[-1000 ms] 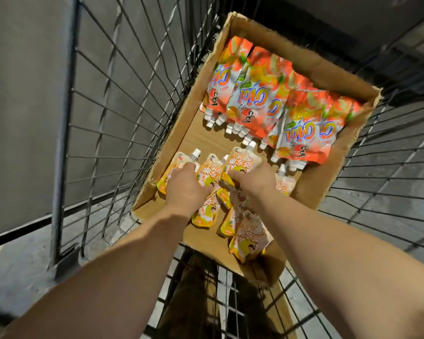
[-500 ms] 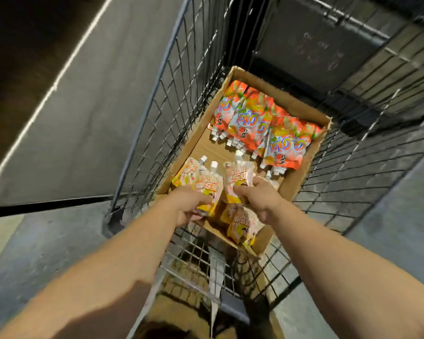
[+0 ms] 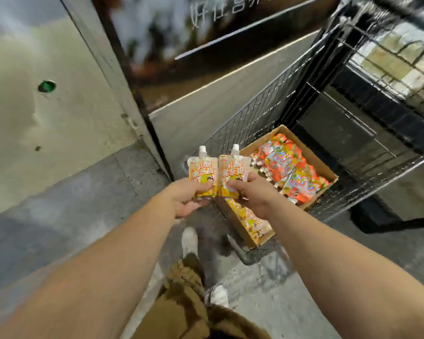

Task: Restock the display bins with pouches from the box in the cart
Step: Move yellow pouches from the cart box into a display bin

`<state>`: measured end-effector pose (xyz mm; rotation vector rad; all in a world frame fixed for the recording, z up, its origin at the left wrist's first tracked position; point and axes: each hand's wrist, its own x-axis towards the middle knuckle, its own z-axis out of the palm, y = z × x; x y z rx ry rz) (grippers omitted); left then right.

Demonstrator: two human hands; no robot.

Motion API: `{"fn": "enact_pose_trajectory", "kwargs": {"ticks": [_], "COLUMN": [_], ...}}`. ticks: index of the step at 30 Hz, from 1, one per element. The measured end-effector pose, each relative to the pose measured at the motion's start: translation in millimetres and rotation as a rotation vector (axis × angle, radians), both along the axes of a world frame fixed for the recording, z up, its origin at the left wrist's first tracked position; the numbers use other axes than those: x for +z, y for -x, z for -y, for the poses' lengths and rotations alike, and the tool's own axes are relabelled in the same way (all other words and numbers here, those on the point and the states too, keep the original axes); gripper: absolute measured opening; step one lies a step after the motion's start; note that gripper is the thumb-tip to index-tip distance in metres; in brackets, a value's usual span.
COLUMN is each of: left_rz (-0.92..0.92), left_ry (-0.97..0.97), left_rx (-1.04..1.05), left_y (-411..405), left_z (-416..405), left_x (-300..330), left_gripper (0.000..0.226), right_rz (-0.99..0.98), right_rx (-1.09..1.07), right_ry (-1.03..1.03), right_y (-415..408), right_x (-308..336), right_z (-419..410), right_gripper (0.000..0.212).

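Transfer step: left hand and right hand each grasp one yellow pouch at frame centre, clear of the box in the cart, centre right; next, carriage to display bins, not in view

Two yellow spouted pouches upright side by side, orange pouches lying in open cardboard box
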<state>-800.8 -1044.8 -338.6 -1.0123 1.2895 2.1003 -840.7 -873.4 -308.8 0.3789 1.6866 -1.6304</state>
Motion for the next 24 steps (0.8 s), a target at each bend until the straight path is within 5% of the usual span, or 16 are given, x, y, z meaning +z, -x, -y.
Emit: {"fn": "enact_pose_trajectory", "kwargs": {"ticks": [4, 11, 18, 24], "left_rz": [-0.114, -0.226, -0.263, -0.131], "left_ry": [-0.056, 0.113, 0.374, 0.603], "left_rx": [0.3, 0.851, 1.271, 1.549], "left_y": [-82.1, -302.0, -639.0, -909.1], "left_z": [48.7, 172.3, 282.8, 312.2], "left_x": [52.0, 123.0, 164.5, 206.7], "left_gripper": [0.028, 0.02, 0.033, 0.039], "right_rz": [-0.064, -0.177, -0.226, -0.236], "right_rx": [0.237, 0.811, 1.315, 1.637], "right_ry": [0.08, 0.183, 0.409, 0.547], "right_y": [-47.1, -203.2, -506.8, -783.1], "right_x": [41.6, 95.1, 132.3, 154.1], "right_z": [64.5, 250.9, 442.9, 536.3], "right_gripper": [0.025, 0.041, 0.031, 0.061]}}
